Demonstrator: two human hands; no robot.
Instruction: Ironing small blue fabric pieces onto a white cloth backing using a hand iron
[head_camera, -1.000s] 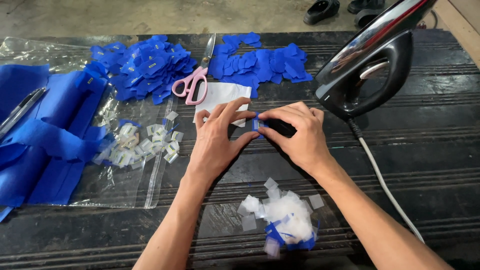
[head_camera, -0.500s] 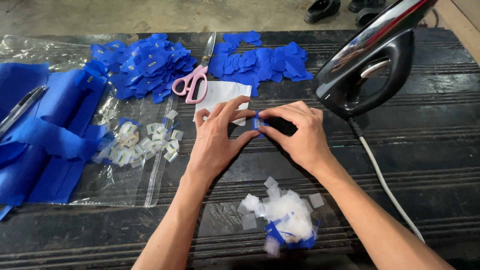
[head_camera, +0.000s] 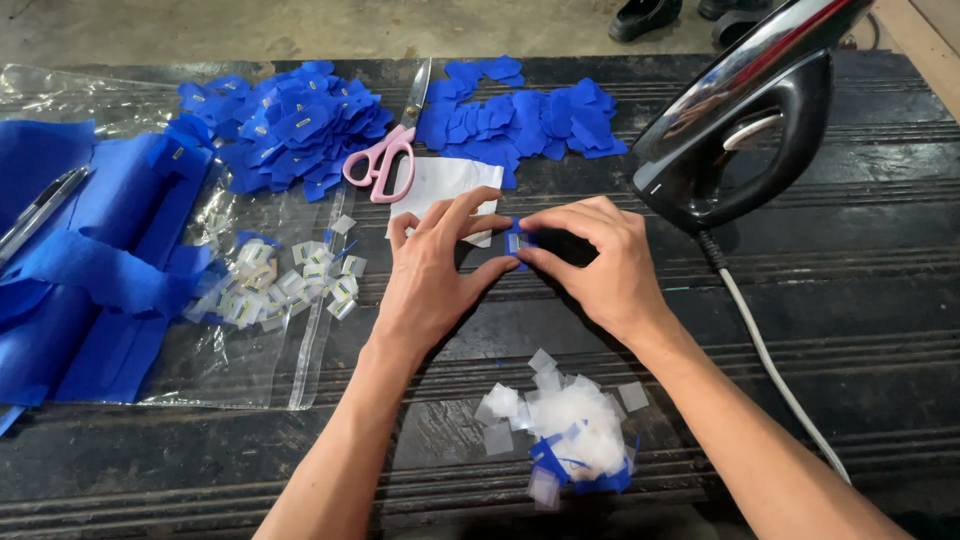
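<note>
My left hand (head_camera: 432, 275) and my right hand (head_camera: 596, 270) meet at the middle of a dark ridged table (head_camera: 860, 330). Between their fingertips they pinch a small blue fabric piece (head_camera: 516, 241) with a small pale label on it. Just behind the fingers lies a white sheet of paper (head_camera: 436, 186). A heap of white backing scraps and blue trimmings (head_camera: 565, 425) sits close in front of my wrists.
A black iron (head_camera: 735, 135) stands tilted at the right, its white cord (head_camera: 775, 365) running toward me. Pink-handled scissors (head_camera: 386, 160) lie between two piles of blue fabric pieces (head_camera: 285, 125) (head_camera: 525, 115). Small labels (head_camera: 285, 280) rest on clear plastic (head_camera: 250, 350); blue cloth (head_camera: 90, 270) lies left.
</note>
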